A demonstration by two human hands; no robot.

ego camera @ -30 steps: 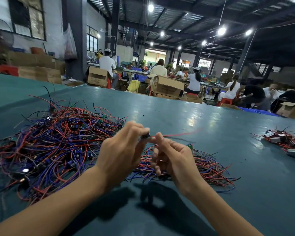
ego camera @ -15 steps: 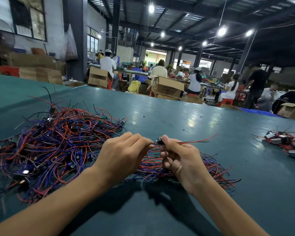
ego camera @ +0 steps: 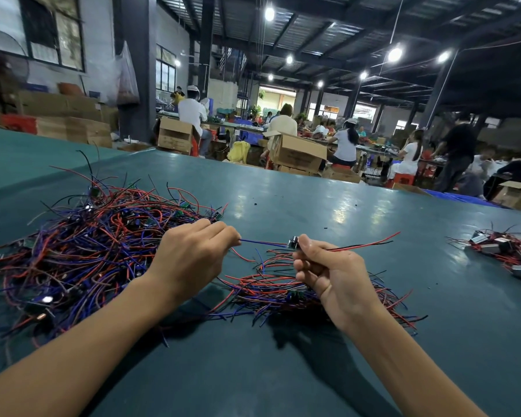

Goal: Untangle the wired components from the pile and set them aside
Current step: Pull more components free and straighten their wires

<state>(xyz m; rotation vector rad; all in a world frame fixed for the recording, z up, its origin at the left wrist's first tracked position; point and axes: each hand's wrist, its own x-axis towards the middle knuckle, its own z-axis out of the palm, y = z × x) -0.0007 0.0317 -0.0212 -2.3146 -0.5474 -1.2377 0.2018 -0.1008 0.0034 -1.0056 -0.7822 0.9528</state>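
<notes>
A big tangled pile of red, blue and black wires with small components lies on the left of the teal table. A smaller, flatter bundle of wired components lies under my hands. My right hand pinches a small dark component, with red and black wires running off to the right. My left hand pinches the blue wire stretched taut between both hands.
A separate heap of wired parts with silvery blocks sits at the right edge of the table. Beyond the far table edge stand cardboard boxes and several seated and standing people at other benches.
My hands have moved apart: the left one slid left along the blue wire, which is now stretched straight, while the right one keeps holding the component.
</notes>
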